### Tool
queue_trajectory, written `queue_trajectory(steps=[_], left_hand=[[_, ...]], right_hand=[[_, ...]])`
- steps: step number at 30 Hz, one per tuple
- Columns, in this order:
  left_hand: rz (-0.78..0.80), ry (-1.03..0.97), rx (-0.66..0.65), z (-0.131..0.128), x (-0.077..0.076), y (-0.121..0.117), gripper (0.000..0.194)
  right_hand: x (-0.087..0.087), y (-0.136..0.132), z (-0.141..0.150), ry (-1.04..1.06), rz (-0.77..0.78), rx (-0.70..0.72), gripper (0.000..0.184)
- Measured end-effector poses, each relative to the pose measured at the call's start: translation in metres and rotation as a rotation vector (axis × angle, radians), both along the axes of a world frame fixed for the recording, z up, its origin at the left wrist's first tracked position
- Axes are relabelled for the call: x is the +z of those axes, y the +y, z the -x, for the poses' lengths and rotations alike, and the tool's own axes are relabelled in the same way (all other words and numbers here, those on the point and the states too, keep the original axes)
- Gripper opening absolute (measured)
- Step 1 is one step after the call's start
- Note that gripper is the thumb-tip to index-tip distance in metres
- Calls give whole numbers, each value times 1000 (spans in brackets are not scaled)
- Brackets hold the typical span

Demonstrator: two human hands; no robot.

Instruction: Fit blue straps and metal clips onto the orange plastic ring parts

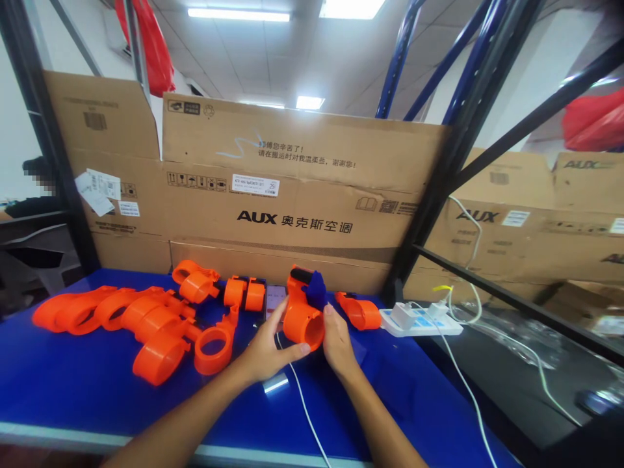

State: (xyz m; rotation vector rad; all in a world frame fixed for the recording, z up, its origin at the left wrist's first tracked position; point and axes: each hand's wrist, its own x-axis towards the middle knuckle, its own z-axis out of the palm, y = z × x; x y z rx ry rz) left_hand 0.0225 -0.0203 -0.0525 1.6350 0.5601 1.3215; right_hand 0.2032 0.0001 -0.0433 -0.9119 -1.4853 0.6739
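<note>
My left hand point(268, 348) is closed around an orange plastic ring-shaped part point(301, 322), with its thumb along the lower rim. This part is tilted up, its round opening facing me, and a black strip point(301, 274) shows on its upper arm. My right hand point(338, 341) is closed at the part's right side. A crumpled dark blue cloth point(316, 290) rises from its fingertips against the orange arm. The right fingers are partly hidden. Just left of my hands, a similar orange ring point(214, 351) lies on the blue tabletop point(195, 416).
Several more orange rings point(158, 354) cover the left of the table. Another orange part point(361, 312) lies beside a white power strip point(424, 322). A phone point(275, 299) sits behind my left hand. White cables point(305, 403) cross the table. Cardboard point(292, 214) walls the back.
</note>
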Motion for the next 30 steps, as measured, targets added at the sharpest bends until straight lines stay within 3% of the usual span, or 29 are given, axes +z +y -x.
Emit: queue_trajectory(steps=[3,6,11,14,19,23,27,30], left_hand=[[-32,-24,-56,-2,7,-6,113],[-14,-117,-66,-4,10,-6,111],[33,-219,136,-2,4,2,97],[-11,-155,260,3,0,3,87],[-98,82,228,7,-1,-4,76],[-195,377,270,22,13,-18,66],[-428,810,541,61,24,-40,69],[-509,1092,823,98,18,-54,61]], right_hand=[[-1,0,4,-82,84,59,60],[2,-1,7,-136,39,118,57],[8,-10,10,-146,-27,271,70],[10,-16,12,-255,-3,392,77],[12,-22,16,-213,30,405,76],[15,-22,16,-85,1,403,66],[18,-20,12,-39,-13,387,64],[17,-18,11,-50,5,400,66]])
